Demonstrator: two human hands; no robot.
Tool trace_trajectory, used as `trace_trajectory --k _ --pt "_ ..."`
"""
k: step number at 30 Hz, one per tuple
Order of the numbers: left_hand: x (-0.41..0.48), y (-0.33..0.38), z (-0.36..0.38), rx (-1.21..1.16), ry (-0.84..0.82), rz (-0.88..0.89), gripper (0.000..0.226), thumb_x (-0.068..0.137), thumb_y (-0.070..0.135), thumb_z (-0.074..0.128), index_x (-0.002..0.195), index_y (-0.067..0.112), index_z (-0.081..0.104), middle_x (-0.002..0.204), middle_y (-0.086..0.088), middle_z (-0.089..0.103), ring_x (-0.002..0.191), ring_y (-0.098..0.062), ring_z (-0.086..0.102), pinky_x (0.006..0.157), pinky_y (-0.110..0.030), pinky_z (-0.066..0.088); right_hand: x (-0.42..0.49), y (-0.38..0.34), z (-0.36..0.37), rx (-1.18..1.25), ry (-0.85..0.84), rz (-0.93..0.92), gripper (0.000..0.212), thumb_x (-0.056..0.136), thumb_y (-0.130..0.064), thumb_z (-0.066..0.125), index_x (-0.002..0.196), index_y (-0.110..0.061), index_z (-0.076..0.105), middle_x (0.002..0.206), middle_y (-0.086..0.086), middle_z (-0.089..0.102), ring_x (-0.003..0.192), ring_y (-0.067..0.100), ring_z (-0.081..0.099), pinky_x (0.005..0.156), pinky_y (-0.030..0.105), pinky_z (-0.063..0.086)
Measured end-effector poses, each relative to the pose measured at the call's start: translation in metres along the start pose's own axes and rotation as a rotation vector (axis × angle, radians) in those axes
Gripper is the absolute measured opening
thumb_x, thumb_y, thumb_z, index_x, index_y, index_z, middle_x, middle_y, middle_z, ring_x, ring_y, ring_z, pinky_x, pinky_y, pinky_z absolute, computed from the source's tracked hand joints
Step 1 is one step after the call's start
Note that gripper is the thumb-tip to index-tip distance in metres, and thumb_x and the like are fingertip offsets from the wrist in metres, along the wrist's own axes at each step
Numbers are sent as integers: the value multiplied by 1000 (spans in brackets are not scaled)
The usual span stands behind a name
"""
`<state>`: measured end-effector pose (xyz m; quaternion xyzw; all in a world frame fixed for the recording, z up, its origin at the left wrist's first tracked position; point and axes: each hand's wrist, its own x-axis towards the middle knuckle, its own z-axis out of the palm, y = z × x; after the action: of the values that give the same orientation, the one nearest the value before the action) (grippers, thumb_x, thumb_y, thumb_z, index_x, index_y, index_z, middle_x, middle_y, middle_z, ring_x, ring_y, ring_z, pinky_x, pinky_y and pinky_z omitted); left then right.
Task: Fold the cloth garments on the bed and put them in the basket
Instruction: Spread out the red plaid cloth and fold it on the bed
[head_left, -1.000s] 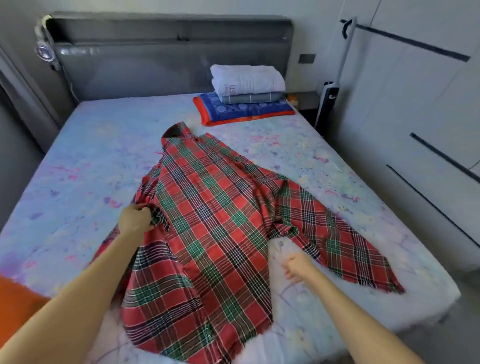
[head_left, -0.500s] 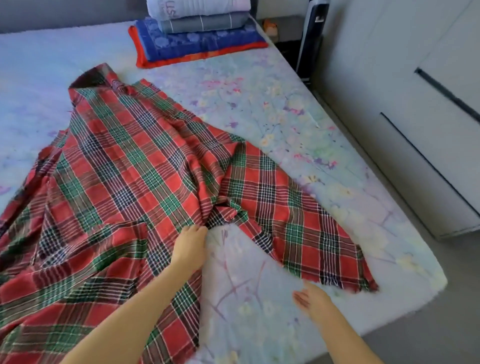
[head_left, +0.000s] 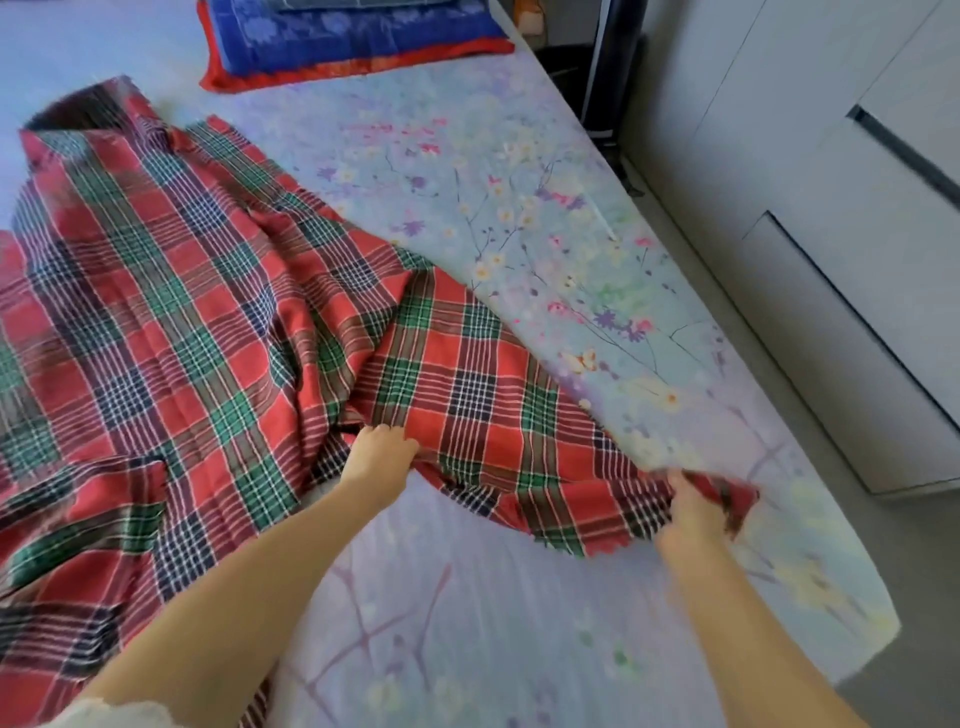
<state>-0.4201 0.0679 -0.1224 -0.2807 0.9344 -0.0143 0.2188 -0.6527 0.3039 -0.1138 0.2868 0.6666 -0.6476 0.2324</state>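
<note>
The red plaid cloth (head_left: 218, 332) lies spread and rumpled across the bed (head_left: 571, 218), its trailing flap reaching toward the right edge, with no clean fold made yet. The left hand (head_left: 382, 457) grips the flap's inner edge while the right hand (head_left: 691, 512) clutches its outer corner, slightly blurred. Folding seems barely begun; a blue, red-trimmed folded cloth (head_left: 353, 47) sits at the far edge, and no basket is in view.

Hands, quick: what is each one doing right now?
Left hand: grips the plaid cloth at its near edge.
Right hand: grips the same cloth's right corner, lifting it slightly off the bed.
</note>
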Motion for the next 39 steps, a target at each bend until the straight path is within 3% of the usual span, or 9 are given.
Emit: trace_trajectory --k 5,10,14,18,22,26,30,33,39 --pt "-30 0 -71 -571 -64 -43 27 89 23 55 114 18 65 110 -2 62 104 -23 56 84 -26 43 -62 -132 65 18 -176 -316 11 88 -16 64 98 -15 60 83 -4 59 74 15 60 73 39 53" --pt "-71 94 -185 -1367 -198 105 14 90 16 62 76 19 60 61 13 49 52 3 43 56 -17 36 -156 -264 114 132 -342 -775 12 85 -13 64 83 -25 62 84 -6 65 81 12 66 85 41 55" --pt "-72 91 -219 -1327 -316 292 16 89 20 62 104 19 68 106 8 61 96 -5 53 91 -24 42 -269 -276 149 -12 -828 -895 19 80 -3 61 81 -21 66 70 -9 65 66 12 63 65 30 52" --pt "-94 -22 -198 -1752 -91 -303 10 93 6 53 96 11 62 83 -2 62 61 -13 62 54 -22 55 -344 -214 170 -405 -1094 -900 25 81 5 57 70 -18 58 58 -4 54 46 3 50 50 18 42" --pt "-148 -139 -155 -2549 251 -778 46 101 31 39 67 2 52 46 -8 53 33 -18 51 37 -25 49 -382 -97 182 -1013 -1339 -1084 32 77 -14 50 105 -13 65 95 10 68 78 18 64 69 23 50" --pt "-207 -189 -126 -2436 116 -791 66 83 69 45 84 4 56 75 -12 53 65 -23 51 60 -34 45 -398 -10 179 -1461 -1546 -1156 83 81 8 40 141 -48 29 140 -2 51 46 14 45 43 26 39" --pt "-241 -208 -112 -2219 -38 -775 49 82 47 65 107 6 57 107 -16 63 98 -29 64 79 -41 55 -431 36 181 -1484 -1548 -1161 81 79 10 39 139 -44 37 136 -1 55 56 15 52 48 25 42" --pt "-257 -221 -105 -2146 -90 -797 18 88 15 61 99 1 64 85 -11 67 72 -19 65 69 -30 55 -453 59 187 -1487 -1527 -1217 67 79 9 42 133 -30 52 136 1 55 105 22 61 83 34 53" --pt "-290 -260 -88 -2154 181 -935 14 87 -6 55 76 2 56 57 -9 59 36 -13 57 37 -21 48 -477 94 199 -1445 -1504 -1344 52 80 1 51 123 -25 62 119 4 67 105 24 61 88 36 50"
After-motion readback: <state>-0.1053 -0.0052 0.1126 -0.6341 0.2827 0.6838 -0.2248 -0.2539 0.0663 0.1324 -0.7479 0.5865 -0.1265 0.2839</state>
